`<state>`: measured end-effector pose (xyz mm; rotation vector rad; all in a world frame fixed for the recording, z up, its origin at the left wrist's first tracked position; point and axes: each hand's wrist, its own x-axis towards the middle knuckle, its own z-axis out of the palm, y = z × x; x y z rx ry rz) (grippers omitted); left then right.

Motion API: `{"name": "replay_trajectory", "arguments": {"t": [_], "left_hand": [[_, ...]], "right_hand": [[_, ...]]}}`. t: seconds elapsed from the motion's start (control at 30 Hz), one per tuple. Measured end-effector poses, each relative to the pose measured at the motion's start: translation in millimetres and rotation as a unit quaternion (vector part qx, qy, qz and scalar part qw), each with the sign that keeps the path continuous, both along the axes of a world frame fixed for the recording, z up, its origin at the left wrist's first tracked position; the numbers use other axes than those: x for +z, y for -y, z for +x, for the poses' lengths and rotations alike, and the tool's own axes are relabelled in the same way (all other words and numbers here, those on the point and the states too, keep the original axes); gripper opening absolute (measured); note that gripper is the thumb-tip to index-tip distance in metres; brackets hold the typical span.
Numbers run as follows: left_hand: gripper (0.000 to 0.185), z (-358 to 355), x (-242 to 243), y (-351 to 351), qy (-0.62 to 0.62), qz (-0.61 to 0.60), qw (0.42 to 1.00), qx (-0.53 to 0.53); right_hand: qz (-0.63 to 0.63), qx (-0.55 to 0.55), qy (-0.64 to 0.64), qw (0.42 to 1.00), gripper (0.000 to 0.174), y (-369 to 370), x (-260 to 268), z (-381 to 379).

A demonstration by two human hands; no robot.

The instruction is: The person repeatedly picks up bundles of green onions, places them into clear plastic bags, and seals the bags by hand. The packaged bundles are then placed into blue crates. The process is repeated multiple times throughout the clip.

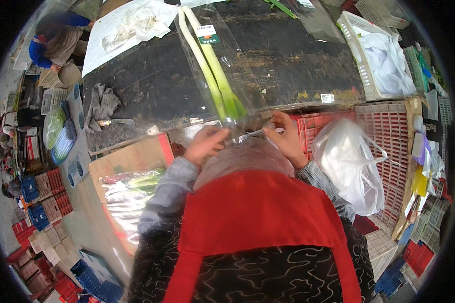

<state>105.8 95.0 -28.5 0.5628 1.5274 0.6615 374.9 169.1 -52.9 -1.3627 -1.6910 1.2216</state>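
Note:
Two leeks [215,72] lie in a long clear plastic sleeve [197,49] on the dark tabletop [148,79], white ends far from me. Their green ends point at me over the table's near edge. A label [207,34] with writing sits on the sleeve. My left hand [207,144] is blurred beside the sleeve's near end; whether it grips the plastic is unclear. My right hand [286,137] has its thumb and fingers at one end of a narrow shiny strip [252,134], seemingly pinching it. What the strip belongs to cannot be made out.
A grey cloth [103,102] and a hose end [115,122] lie at the table's left corner. Bagged leeks [127,204] rest on cardboard at left. A white plastic bag [349,159] hangs by crates at right. A person [58,41] bends over at far left.

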Motion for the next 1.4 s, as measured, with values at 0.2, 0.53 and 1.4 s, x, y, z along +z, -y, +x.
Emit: {"name": "replay_trajectory", "arguments": {"t": [0.2, 0.53, 1.4], "left_hand": [[0.037, 25.2, -26.3, 6.3, 0.07, 0.007, 0.997, -0.013], [0.033, 26.8, -39.5, 22.1, 0.157, 0.072, 0.985, 0.02], [0.058, 28.8, -70.2, 13.7, -0.14, 0.353, 0.903, -0.2]], "right_hand": [[-0.085, 0.042, -0.066, 0.993, 0.026, 28.4, 18.4, -27.6], [-0.393, 0.052, -0.119, 0.91, 0.033, 41.8, -3.3, -74.1], [-0.119, -0.035, 0.108, 0.986, 0.033, 35.2, -100.7, -42.7]]}}
